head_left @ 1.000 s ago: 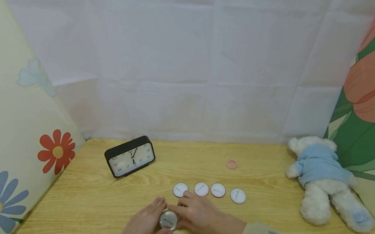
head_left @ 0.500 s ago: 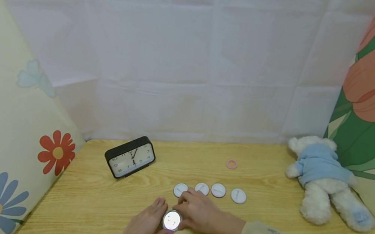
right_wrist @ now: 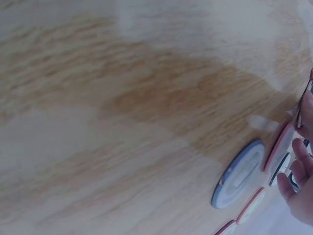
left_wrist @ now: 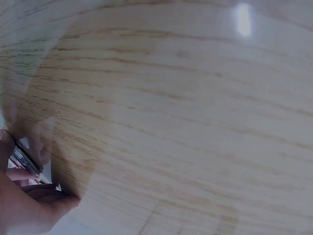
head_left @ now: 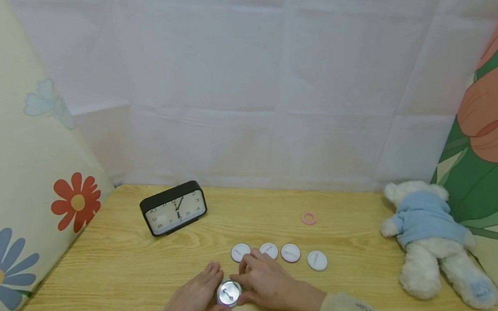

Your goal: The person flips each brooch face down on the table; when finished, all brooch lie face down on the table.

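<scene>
A round pin-back button badge [head_left: 229, 293], silver back facing up with its pin showing, is between my two hands near the table's front. My left hand [head_left: 194, 295] holds its left side, the thumb along the near edge. From the right, my right hand [head_left: 265, 283] pinches the rim between thumb and index finger. The left wrist view catches the badge [left_wrist: 27, 159] edge-on and tilted, beside my left hand [left_wrist: 24, 205]. At the right edge of the right wrist view, my right hand [right_wrist: 302, 183] is partly cut off.
Several white-backed badges [head_left: 290, 252] lie in a row beyond my hands; one has a blue rim [right_wrist: 239, 174]. A black clock [head_left: 173, 208] stands back left. A pink ring [head_left: 308, 218] lies farther back, and a teddy bear in blue [head_left: 430, 233] lies on the right.
The badge has shifted slightly right and its tilt has changed: a bright glare came and went, and the pin now shows clearly. My right index finger has drawn back a little rightward.
</scene>
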A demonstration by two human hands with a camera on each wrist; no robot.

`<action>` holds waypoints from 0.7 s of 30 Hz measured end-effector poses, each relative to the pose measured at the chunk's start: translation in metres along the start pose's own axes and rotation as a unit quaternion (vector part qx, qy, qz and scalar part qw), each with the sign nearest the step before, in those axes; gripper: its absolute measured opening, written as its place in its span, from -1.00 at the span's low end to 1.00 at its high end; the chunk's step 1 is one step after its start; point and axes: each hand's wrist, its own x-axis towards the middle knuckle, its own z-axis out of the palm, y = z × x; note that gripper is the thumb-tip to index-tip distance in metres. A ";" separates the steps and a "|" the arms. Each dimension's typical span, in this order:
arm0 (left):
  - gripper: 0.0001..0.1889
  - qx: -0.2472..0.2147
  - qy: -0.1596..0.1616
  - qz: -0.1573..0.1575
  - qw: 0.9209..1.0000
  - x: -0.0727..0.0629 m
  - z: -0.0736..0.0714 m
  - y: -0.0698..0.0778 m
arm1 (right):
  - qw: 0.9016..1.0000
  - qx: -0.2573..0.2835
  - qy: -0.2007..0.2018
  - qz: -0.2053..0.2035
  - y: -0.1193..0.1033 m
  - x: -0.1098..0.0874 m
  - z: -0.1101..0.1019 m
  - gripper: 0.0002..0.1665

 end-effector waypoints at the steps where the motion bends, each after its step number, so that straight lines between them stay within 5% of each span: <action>1: -0.14 0.001 0.000 0.000 1.000 0.000 0.000 0.000 | 1.000 -0.004 0.001 -0.001 0.000 0.000 0.000 -0.37; 21: -0.15 0.002 0.002 0.019 1.000 -0.002 0.004 -0.003 | 0.998 0.005 0.059 0.011 -0.003 -0.007 0.004 -0.48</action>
